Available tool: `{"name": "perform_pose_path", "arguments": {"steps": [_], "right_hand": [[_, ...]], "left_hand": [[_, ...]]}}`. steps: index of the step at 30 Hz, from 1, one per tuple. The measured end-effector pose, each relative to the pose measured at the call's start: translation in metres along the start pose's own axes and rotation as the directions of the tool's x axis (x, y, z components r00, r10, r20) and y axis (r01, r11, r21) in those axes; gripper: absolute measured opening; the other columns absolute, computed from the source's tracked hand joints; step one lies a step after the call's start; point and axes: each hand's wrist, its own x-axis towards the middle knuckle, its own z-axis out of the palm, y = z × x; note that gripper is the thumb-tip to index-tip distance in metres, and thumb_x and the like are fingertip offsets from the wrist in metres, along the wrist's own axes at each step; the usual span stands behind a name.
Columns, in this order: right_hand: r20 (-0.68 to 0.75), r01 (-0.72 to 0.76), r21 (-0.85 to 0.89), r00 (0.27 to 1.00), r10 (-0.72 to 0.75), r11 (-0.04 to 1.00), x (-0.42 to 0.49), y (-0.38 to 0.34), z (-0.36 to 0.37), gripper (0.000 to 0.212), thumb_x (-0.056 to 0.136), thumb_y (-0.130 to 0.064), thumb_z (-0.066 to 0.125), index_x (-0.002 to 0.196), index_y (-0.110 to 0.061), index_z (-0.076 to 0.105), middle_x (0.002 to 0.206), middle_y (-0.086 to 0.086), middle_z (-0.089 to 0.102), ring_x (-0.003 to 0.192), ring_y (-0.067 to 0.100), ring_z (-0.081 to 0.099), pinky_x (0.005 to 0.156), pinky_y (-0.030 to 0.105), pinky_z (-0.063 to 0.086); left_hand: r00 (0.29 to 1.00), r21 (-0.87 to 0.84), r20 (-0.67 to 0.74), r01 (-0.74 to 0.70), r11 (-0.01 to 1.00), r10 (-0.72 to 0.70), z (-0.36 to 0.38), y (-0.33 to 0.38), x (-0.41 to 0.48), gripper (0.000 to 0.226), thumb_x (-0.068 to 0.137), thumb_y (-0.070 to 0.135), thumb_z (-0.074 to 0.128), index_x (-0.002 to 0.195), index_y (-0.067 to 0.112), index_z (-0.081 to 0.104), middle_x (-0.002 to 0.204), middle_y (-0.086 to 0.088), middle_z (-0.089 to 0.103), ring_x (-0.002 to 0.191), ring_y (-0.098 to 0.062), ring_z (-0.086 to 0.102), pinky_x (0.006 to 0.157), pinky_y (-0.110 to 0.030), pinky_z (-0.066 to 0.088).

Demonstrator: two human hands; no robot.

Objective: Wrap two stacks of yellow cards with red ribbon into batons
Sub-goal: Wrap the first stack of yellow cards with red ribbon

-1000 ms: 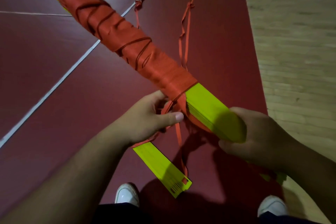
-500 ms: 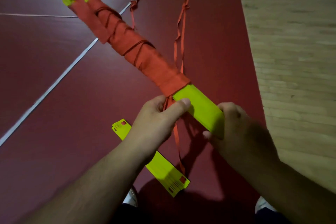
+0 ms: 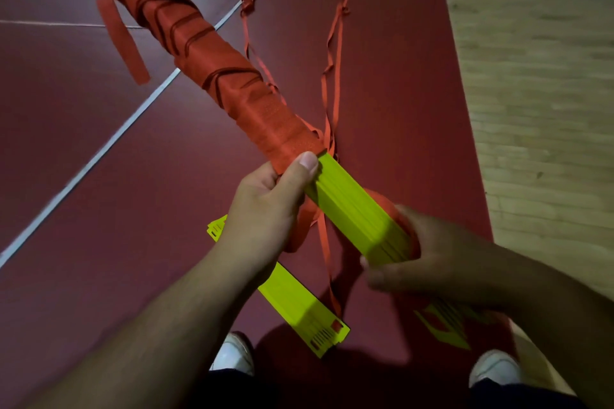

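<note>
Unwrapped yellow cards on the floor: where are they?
Head view, bottom centre: the yellow cards lie on the red floor, partly hidden by the left hand, near a white shoe.

One head-worn camera looks steeply down, close over the hands; floor (image 3: 99, 242) beneath.

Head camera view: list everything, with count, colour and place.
card stack: one, yellow, held slanting, mid-frame
ribbon: one wrap, red, round the stack's far part; loose strands trail on the floor
loose cards: two lots, yellow, on the floor under the arms
floor: dark red, white lines; pale wood at right
shoes: two, white, bottom edge
left hand: one, grips the stack at the wrap's edge
right hand: one, holds the stack's near end
</note>
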Motion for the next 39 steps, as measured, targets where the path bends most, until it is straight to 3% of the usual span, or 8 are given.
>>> {"name": "perform_pose_path", "arguments": {"steps": [3, 6, 9, 16, 20, 27, 32, 39], "right_hand": [[0.190, -0.072, 0.122, 0.981, 0.048, 0.990, -0.005, 0.000, -0.001, 0.052, 0.061, -0.025, 0.084, 0.105, -0.007, 0.063, 0.078, 0.008, 0.074, 0.071, 0.028, 0.072, 0.067, 0.034, 0.057], [-0.134, 0.022, -0.076, 0.991, -0.032, 0.997, 0.002, 0.011, 0.014, 0.033, 0.058, -0.031, 0.076, 0.086, -0.018, 0.064, 0.064, -0.010, 0.068, 0.057, 0.003, 0.062, 0.060, 0.028, 0.053], [-0.371, 0.010, -0.334, 0.918, -0.141, 0.942, 0.009, 0.024, 0.032, 0.042, 0.060, -0.049, 0.079, 0.088, -0.026, 0.058, 0.074, -0.015, 0.068, 0.066, -0.001, 0.061, 0.067, 0.030, 0.051], [-0.135, 0.053, -0.227, 0.987, -0.085, 0.973, 0.000, 0.014, -0.022, 0.081, 0.051, -0.095, 0.055, 0.099, -0.031, 0.068, 0.095, -0.011, 0.074, 0.088, 0.006, 0.070, 0.080, 0.026, 0.056], [-0.419, 0.167, 0.075, 0.900, -0.121, 0.983, 0.002, 0.002, -0.023, 0.056, 0.090, -0.055, 0.047, 0.105, -0.005, 0.068, 0.102, 0.017, 0.072, 0.088, 0.029, 0.066, 0.085, 0.045, 0.052], [-0.429, 0.427, 0.421, 0.871, -0.240, 0.800, 0.006, 0.001, -0.011, 0.066, 0.055, -0.060, 0.086, 0.099, -0.016, 0.064, 0.109, 0.018, 0.072, 0.105, 0.035, 0.068, 0.081, 0.047, 0.058], [-0.434, 0.433, 0.584, 0.881, -0.187, 0.686, -0.007, -0.003, -0.019, 0.012, 0.077, -0.017, 0.065, 0.081, -0.006, 0.061, 0.063, 0.007, 0.064, 0.053, 0.019, 0.062, 0.052, 0.029, 0.053], [-0.498, 0.489, 0.581, 0.846, -0.191, 0.651, -0.015, -0.005, -0.041, 0.005, 0.076, -0.013, 0.062, 0.074, -0.009, 0.059, 0.064, 0.008, 0.058, 0.052, 0.020, 0.056, 0.050, 0.030, 0.051]], "left_hand": [[0.997, -0.002, 0.067, -0.036, 0.999, 0.036, -0.001, -0.001, 0.002, 0.033, 0.074, 0.056, 0.065, 0.063, 0.026, 0.055, 0.055, 0.009, 0.030, 0.045, -0.010, 0.022, 0.043, -0.021, 0.019], [0.998, 0.007, 0.061, 0.024, 1.000, -0.025, 0.000, 0.002, 0.006, 0.036, 0.069, 0.062, 0.066, 0.065, 0.027, 0.057, 0.057, 0.006, 0.032, 0.045, -0.011, 0.023, 0.045, -0.023, 0.018], [0.999, 0.206, 0.027, -0.022, 0.978, 0.016, 0.006, 0.002, 0.004, 0.044, 0.078, 0.065, 0.070, 0.061, 0.026, 0.058, 0.051, 0.012, 0.043, 0.043, -0.007, 0.036, 0.043, -0.025, 0.029], [0.997, 0.369, 0.049, -0.072, 0.927, 0.058, -0.003, -0.013, 0.006, 0.035, 0.092, 0.033, 0.067, 0.059, 0.027, 0.060, 0.045, 0.016, 0.047, 0.043, 0.001, 0.040, 0.047, -0.017, 0.034], [0.934, 0.395, 0.356, -0.185, 0.900, 0.036, 0.003, -0.021, -0.002, 0.023, 0.084, 0.028, 0.067, 0.069, 0.020, 0.053, 0.053, 0.017, 0.051, 0.050, 0.003, 0.044, 0.051, -0.012, 0.038], [0.643, 0.422, 0.756, -0.332, 0.844, -0.124, 0.036, -0.043, -0.029, 0.017, 0.076, 0.031, 0.074, 0.072, 0.025, 0.059, 0.065, 0.014, 0.059, 0.062, 0.003, 0.051, 0.059, -0.014, 0.043], [0.499, 0.395, 0.834, -0.241, 0.886, -0.236, 0.040, -0.033, -0.026, 0.047, 0.076, 0.057, 0.078, 0.099, 0.018, 0.063, 0.090, -0.006, 0.067, 0.083, -0.018, 0.062, 0.076, -0.029, 0.052], [0.652, 0.578, 0.705, -0.297, 0.760, -0.281, 0.019, -0.031, -0.013, 0.023, 0.089, 0.029, 0.073, 0.109, 0.028, 0.062, 0.072, 0.012, 0.058, 0.059, -0.002, 0.049, 0.057, -0.018, 0.041]]}}
